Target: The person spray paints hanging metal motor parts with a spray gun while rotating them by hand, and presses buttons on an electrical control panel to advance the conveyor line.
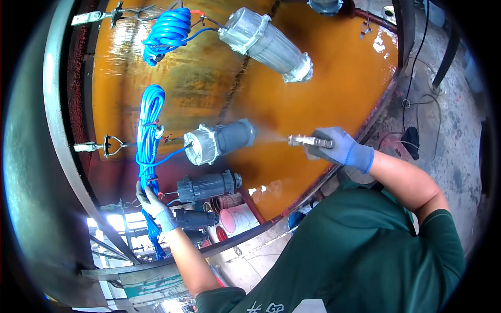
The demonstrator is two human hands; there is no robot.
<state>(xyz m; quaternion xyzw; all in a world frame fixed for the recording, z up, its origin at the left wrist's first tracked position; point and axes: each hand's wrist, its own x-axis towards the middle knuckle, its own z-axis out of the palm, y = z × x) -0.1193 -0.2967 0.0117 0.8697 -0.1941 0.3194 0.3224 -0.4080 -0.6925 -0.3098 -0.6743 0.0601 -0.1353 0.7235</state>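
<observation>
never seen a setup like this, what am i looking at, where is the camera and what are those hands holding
There is no robot here: one person is working with two gloved hands. The single round-edged picture comes from a wide fisheye camera on the person's head, so straight edges look bent.

The right hand grips a metal spray gun, with pale mist between its nozzle and the middle grey cylinder. The left hand holds the lower part of a long blue cable bundle.

Behind is a broad orange-brown surface. Another silvery cylinder is near the top, beside a blue cable coil; a darker cylinder is below the middle one.
</observation>
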